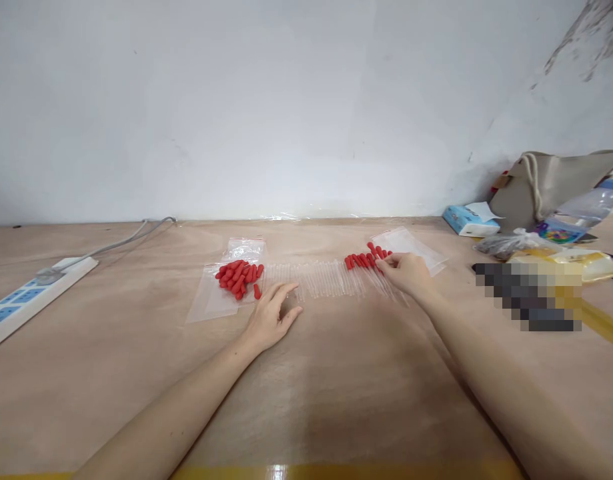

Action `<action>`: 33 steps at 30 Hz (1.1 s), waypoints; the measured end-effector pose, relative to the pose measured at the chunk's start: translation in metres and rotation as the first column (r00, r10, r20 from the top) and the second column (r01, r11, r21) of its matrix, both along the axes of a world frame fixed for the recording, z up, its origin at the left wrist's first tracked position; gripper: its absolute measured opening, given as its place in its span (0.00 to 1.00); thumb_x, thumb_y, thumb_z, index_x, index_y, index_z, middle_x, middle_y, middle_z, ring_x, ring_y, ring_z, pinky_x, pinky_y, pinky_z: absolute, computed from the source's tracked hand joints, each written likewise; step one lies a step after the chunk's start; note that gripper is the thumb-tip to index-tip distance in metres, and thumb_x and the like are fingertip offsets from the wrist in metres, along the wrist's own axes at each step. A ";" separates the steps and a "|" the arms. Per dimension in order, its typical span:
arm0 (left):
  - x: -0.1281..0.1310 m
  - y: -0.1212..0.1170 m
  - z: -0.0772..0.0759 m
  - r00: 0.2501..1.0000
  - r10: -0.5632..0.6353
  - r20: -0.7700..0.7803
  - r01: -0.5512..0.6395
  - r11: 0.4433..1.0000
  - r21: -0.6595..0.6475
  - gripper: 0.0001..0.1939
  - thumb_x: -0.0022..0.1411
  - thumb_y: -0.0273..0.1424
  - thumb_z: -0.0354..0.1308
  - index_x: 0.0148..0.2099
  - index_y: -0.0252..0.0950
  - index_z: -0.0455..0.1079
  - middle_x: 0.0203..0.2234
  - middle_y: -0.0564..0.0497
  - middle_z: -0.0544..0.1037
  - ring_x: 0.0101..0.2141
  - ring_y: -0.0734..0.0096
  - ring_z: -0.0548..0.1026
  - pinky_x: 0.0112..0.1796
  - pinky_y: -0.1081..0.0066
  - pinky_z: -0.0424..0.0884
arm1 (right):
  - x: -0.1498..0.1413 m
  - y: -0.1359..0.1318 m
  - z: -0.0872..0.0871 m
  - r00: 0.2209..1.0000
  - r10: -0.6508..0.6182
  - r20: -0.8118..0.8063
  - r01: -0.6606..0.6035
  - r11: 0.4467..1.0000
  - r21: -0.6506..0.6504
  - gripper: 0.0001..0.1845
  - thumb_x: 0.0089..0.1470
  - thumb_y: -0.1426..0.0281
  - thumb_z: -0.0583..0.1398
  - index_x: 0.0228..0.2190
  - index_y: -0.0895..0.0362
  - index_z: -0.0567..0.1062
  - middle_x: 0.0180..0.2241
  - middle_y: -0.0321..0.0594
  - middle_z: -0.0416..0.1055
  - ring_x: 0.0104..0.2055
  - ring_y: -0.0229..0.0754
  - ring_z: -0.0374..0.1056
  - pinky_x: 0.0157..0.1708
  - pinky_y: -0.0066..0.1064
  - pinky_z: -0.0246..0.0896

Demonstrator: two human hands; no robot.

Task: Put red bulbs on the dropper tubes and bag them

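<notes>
place: plain indoor workspace, exact kind unclear | wooden table (336,380) | scuffed white wall (286,113) | power strip (23,299)

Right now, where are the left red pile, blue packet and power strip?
Left red pile (236,277), head view: its middle.
Blue packet (463,219), head view: printed side.
Power strip (30,294), head view: blue socket panel.

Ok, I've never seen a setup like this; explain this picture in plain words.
There is no machine here: a person works bare-handed, and the camera, worn on their head, looks forward and down. On the wood-coloured table, a heap of red bulbs lies mostly on clear plastic bags; beside it runs a row of clear thin tubes, then some red-ended tubes. The left hand is open, beside the clear thin tubes. The right hand has its fingertips at the red-ended tubes; whether it grips one is too small to tell.
</notes>
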State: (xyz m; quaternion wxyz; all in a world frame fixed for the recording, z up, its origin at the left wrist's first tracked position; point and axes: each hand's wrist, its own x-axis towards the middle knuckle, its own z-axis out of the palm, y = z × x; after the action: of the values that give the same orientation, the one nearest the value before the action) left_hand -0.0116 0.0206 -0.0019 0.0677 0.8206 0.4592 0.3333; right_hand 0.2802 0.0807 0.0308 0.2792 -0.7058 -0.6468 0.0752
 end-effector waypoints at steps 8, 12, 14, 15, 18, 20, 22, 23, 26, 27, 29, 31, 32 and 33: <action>0.003 -0.001 0.001 0.999 -0.038 -0.037 0.036 0.997 -0.067 0.18 0.58 0.30 0.50 0.52 0.40 0.59 0.44 0.48 0.66 0.44 0.66 0.66 0.44 0.66 0.64 | 0.005 0.009 -0.023 0.986 -0.136 0.094 0.140 0.990 -0.032 0.16 0.44 0.56 0.55 0.22 0.55 0.72 0.23 0.40 0.70 0.29 0.45 0.65 0.29 0.33 0.48; 0.002 -0.002 0.003 0.999 -0.033 -0.042 0.029 0.996 -0.083 0.17 0.58 0.30 0.50 0.51 0.40 0.60 0.43 0.49 0.66 0.43 0.67 0.66 0.44 0.67 0.64 | -0.002 0.006 -0.022 0.988 -0.098 0.115 0.094 0.995 0.045 0.16 0.45 0.55 0.55 0.25 0.56 0.70 0.24 0.39 0.71 0.30 0.43 0.65 0.36 0.37 0.47; 0.002 -0.002 0.002 0.999 -0.036 -0.039 0.033 0.996 -0.079 0.17 0.58 0.29 0.50 0.50 0.40 0.60 0.43 0.49 0.66 0.43 0.67 0.66 0.43 0.68 0.64 | -0.009 0.004 -0.022 0.993 -0.034 0.113 0.029 0.999 0.045 0.16 0.46 0.56 0.54 0.24 0.55 0.71 0.24 0.37 0.71 0.30 0.42 0.65 0.38 0.38 0.46; 0.002 -0.002 0.001 0.999 -0.038 -0.036 0.036 0.997 -0.070 0.16 0.58 0.29 0.50 0.50 0.40 0.61 0.43 0.49 0.66 0.43 0.68 0.66 0.43 0.68 0.64 | -0.013 0.003 -0.022 0.994 -0.004 0.112 0.000 0.999 0.034 0.15 0.45 0.56 0.54 0.23 0.54 0.71 0.24 0.36 0.71 0.30 0.42 0.65 0.39 0.39 0.45; 0.003 -0.002 -0.002 0.999 -0.015 -0.052 0.014 1.000 -0.028 0.13 0.58 0.30 0.51 0.46 0.39 0.64 0.38 0.50 0.67 0.39 0.68 0.67 0.39 0.70 0.64 | -0.026 0.001 -0.023 0.989 0.028 0.145 -0.025 0.999 -0.022 0.15 0.45 0.58 0.53 0.20 0.54 0.72 0.23 0.36 0.71 0.29 0.42 0.65 0.39 0.39 0.45; 0.002 0.000 -0.002 0.992 0.089 -0.093 -0.087 0.996 0.026 0.09 0.57 0.33 0.52 0.41 0.38 0.66 0.34 0.50 0.68 0.36 0.67 0.67 0.38 0.68 0.63 | -0.032 0.001 -0.023 0.982 0.019 0.189 -0.005 0.998 -0.070 0.17 0.45 0.58 0.53 0.16 0.55 0.71 0.21 0.39 0.70 0.28 0.43 0.65 0.38 0.40 0.46; -0.003 0.003 0.002 0.950 0.272 -0.150 -0.259 0.960 0.105 0.10 0.55 0.38 0.54 0.36 0.37 0.67 0.31 0.49 0.69 0.35 0.64 0.67 0.37 0.65 0.62 | -0.035 0.001 -0.023 0.973 0.015 0.232 0.007 0.996 -0.093 0.19 0.46 0.59 0.52 0.13 0.57 0.70 0.19 0.41 0.70 0.26 0.44 0.64 0.36 0.41 0.46; -0.006 0.004 0.005 0.913 0.366 -0.182 -0.343 0.928 0.144 0.12 0.53 0.40 0.55 0.35 0.36 0.66 0.31 0.48 0.69 0.35 0.62 0.66 0.37 0.64 0.61 | -0.036 0.001 -0.023 0.969 0.013 0.246 0.010 0.996 -0.093 0.19 0.46 0.60 0.51 0.13 0.57 0.70 0.18 0.43 0.69 0.26 0.44 0.64 0.36 0.41 0.46; -0.021 0.010 0.018 0.789 0.536 -0.302 -0.490 0.844 0.218 0.16 0.50 0.44 0.57 0.33 0.36 0.66 0.31 0.46 0.69 0.36 0.57 0.65 0.37 0.61 0.59 | -0.038 0.002 -0.023 0.963 0.006 0.269 0.019 0.996 -0.091 0.19 0.47 0.61 0.51 0.13 0.58 0.70 0.19 0.46 0.69 0.25 0.46 0.65 0.35 0.43 0.47; -0.026 0.012 0.022 0.756 0.557 -0.344 -0.509 0.830 0.227 0.17 0.49 0.45 0.57 0.31 0.36 0.67 0.31 0.45 0.68 0.36 0.56 0.65 0.37 0.61 0.59 | -0.038 0.002 -0.023 0.962 0.005 0.274 0.021 0.995 -0.095 0.19 0.47 0.62 0.51 0.13 0.58 0.70 0.19 0.46 0.69 0.25 0.47 0.65 0.35 0.44 0.47; -0.033 0.014 0.027 0.708 0.573 -0.413 -0.529 0.817 0.229 0.18 0.49 0.47 0.56 0.29 0.36 0.67 0.31 0.44 0.68 0.37 0.54 0.65 0.38 0.59 0.58 | -0.038 0.002 -0.025 0.961 0.014 0.275 0.014 0.995 -0.100 0.19 0.47 0.63 0.52 0.12 0.58 0.68 0.19 0.46 0.69 0.25 0.47 0.65 0.36 0.45 0.47; -0.037 0.016 0.028 0.684 0.573 -0.453 -0.534 0.815 0.225 0.18 0.50 0.48 0.54 0.28 0.36 0.68 0.31 0.43 0.69 0.37 0.54 0.65 0.38 0.59 0.58 | -0.038 0.002 -0.025 0.965 0.025 0.261 0.000 0.995 -0.097 0.19 0.47 0.63 0.52 0.11 0.58 0.67 0.17 0.45 0.68 0.24 0.46 0.64 0.36 0.46 0.47; -0.037 0.016 0.027 0.678 0.571 -0.463 -0.533 0.816 0.225 0.18 0.50 0.47 0.54 0.28 0.36 0.69 0.31 0.43 0.69 0.37 0.53 0.65 0.38 0.59 0.57 | -0.037 0.002 -0.024 0.969 0.029 0.246 -0.004 0.995 -0.104 0.20 0.47 0.62 0.52 0.11 0.58 0.67 0.17 0.44 0.67 0.24 0.46 0.64 0.37 0.46 0.47; -0.037 0.016 0.026 0.673 0.570 -0.471 -0.532 0.816 0.227 0.18 0.51 0.46 0.54 0.27 0.36 0.69 0.31 0.42 0.69 0.37 0.53 0.65 0.38 0.58 0.57 | -0.036 0.001 -0.022 0.974 0.029 0.225 -0.003 0.993 -0.116 0.20 0.47 0.62 0.52 0.10 0.57 0.66 0.17 0.43 0.67 0.25 0.46 0.64 0.38 0.46 0.47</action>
State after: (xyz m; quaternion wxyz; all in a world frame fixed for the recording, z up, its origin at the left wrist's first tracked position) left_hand -0.0488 0.0368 0.0239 -0.1915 0.7037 0.6735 0.1206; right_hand 0.2437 0.0821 0.0093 0.1622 -0.7194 -0.6746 0.0336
